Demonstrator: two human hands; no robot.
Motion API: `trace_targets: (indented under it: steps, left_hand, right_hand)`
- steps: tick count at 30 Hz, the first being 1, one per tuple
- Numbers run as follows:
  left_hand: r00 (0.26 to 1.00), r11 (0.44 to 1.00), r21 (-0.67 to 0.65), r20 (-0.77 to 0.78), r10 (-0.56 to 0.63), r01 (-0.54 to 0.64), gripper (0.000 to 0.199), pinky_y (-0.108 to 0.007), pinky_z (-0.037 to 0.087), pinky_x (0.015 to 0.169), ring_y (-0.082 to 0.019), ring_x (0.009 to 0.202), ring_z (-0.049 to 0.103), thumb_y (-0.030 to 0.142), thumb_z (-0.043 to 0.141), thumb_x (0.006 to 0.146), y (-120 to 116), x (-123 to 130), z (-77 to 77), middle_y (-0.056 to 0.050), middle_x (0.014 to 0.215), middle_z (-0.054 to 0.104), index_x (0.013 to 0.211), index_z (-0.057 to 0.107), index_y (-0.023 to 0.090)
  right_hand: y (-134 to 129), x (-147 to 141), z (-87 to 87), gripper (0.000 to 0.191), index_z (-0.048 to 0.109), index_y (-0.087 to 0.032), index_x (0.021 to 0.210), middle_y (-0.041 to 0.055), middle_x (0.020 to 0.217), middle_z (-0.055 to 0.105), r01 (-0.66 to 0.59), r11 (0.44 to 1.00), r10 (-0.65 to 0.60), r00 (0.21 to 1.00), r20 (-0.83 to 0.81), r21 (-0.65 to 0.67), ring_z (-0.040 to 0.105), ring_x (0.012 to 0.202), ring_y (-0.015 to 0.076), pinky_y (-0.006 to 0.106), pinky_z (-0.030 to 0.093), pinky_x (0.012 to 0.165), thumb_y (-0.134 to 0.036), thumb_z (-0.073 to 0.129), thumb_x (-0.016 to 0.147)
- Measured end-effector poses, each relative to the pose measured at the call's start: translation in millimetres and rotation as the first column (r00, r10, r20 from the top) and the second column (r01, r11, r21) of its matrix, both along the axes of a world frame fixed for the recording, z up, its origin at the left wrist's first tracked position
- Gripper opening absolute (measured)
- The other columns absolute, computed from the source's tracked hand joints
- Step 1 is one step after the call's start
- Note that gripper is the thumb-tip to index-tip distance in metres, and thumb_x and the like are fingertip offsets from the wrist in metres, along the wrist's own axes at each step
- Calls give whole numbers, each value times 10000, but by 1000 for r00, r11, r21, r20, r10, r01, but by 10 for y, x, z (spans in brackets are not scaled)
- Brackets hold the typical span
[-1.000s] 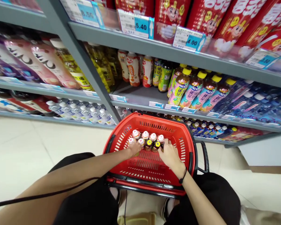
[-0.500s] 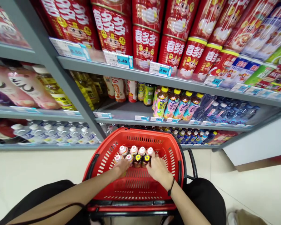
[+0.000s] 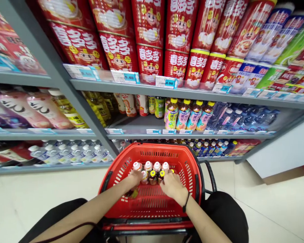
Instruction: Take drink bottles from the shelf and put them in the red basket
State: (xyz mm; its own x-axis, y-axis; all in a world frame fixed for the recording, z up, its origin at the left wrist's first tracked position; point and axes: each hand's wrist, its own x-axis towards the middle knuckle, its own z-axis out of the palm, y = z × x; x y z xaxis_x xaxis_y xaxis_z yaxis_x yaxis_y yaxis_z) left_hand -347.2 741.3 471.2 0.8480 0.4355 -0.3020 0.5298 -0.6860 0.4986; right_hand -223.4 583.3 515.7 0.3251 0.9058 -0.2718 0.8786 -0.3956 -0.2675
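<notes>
A red shopping basket [image 3: 147, 211] stands before me, with small bottles in two rows inside. White caps top the back row [image 3: 156, 166]. In front are a white-capped bottle [image 3: 144, 176] and yellow-capped dark bottles [image 3: 153, 177]. My left hand [image 3: 134, 179] is closed at the left end of the front row; a dark and yellow bottle [image 3: 133, 193] shows partly beneath it. At the other end, my right hand [image 3: 171, 184] curls around a yellow-capped bottle [image 3: 172, 171], mostly hidden by the fingers.
Shelves ahead carry red cans [image 3: 150, 64], Nestle tea bottles [image 3: 184, 114] and water bottles [image 3: 66, 153]. A grey shelf edge [image 3: 131, 136] runs just behind the basket. The basket's black handle [image 3: 210, 175] sticks out at right.
The view has shifted, so the shelves and basket appear lower. A yellow cap now shows at my right hand. My left hand now covers the leftmost white cap, and more of the bottle beneath it shows.
</notes>
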Motion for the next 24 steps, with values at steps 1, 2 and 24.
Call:
trace_targets:
  steps: [1,2,24]
  left_hand:
    - [1000,1000,-7,-7,7,-7,249,-278,566,642,-129,684,647,376,693,941,75,69,145,-7,805,667,947,674,127]
    - [1000,1000,-12,6,13,-13,248,-266,551,615,-121,629,628,372,720,913,159,145,311,10,731,648,883,675,130]
    - [608,874,32,730,310,-485,472,-355,542,862,-274,937,725,552,785,767,640,1583,1723,-124,1002,766,1001,643,167]
  right_hand:
    - [6,-6,-2,497,574,5,1336,256,1134,733,-13,1000,13,1000,0,6,743,1023,360,438,572,860,-224,558,895]
    - [13,-12,0,484,586,0,1327,257,1135,735,-24,1000,24,1000,1,14,741,1032,359,438,569,869,-225,557,899]
    - [99,-51,204,351,710,-60,1182,238,1058,756,-79,994,85,994,-72,75,733,1022,367,448,534,879,-253,525,955]
